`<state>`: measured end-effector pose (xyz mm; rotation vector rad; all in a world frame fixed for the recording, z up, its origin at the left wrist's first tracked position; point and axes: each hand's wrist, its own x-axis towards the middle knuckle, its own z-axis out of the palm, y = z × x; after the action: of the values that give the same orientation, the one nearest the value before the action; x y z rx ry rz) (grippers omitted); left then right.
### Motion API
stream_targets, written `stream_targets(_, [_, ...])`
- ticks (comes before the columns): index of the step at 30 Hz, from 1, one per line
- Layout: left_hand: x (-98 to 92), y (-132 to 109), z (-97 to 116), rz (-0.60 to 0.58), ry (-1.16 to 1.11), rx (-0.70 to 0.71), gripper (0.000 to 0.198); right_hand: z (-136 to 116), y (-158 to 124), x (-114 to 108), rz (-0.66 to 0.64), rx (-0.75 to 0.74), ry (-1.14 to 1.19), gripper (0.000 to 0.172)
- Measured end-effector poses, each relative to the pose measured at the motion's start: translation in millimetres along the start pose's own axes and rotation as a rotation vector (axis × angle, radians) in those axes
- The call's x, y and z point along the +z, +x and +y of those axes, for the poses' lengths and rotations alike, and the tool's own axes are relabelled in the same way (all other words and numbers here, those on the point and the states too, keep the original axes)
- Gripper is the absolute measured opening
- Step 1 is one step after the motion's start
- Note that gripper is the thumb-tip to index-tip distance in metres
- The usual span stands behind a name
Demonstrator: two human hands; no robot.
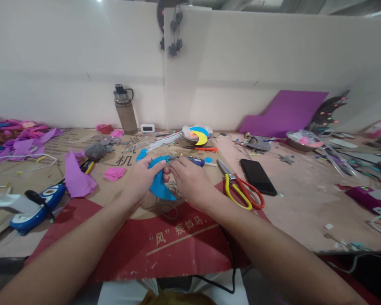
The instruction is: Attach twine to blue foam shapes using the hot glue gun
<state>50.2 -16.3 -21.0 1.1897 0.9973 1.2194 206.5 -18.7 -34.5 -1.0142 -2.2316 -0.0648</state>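
My left hand (142, 178) is closed on a blue crescent-shaped felt piece (161, 188), thumb on top and the crescent's tip hanging down. My right hand (189, 176) meets it at the crescent's upper edge, its fingers bent and pressed together; what they pinch there is too small to make out. Behind the right fingers lies a dark blue tool (195, 161) with a pale tip. A loose cord (169, 212) trails on the cardboard below the hands. Small blue felt shapes (142, 154) rest just beyond my left hand.
Right of my hands lie red-and-yellow scissors (241, 186) and a black phone (258, 176). A bowl (195, 140) with a yellow crescent, a bottle (125, 110) and grey yarn (95, 151) stand behind. Purple felt (78, 176) and a blue power strip (38, 209) are left.
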Motion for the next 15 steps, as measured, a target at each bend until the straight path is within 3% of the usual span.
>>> stream_targets(4, [-2.1, -5.2, 3.4, 0.084, 0.368, 0.091, 0.024, -7.8, -1.8, -5.8, -0.06, 0.001, -0.204, 0.017])
stream_targets(7, [-1.2, -9.3, 7.3, 0.104, 0.523, 0.125, 0.025, -11.8, -0.4, -13.8, -0.017, 0.026, -0.258, 0.019])
stream_targets(12, [-1.7, -9.8, 8.5, 0.003, 0.584, 0.185, 0.027, -4.9, 5.0, -26.2, 0.143, 0.125, -0.03, 0.019])
stream_targets(15, [-2.6, -9.0, 9.2, -0.066, 0.543, 0.148, 0.027, 1.9, 6.9, -29.6, 0.191, 0.144, 0.159, 0.015])
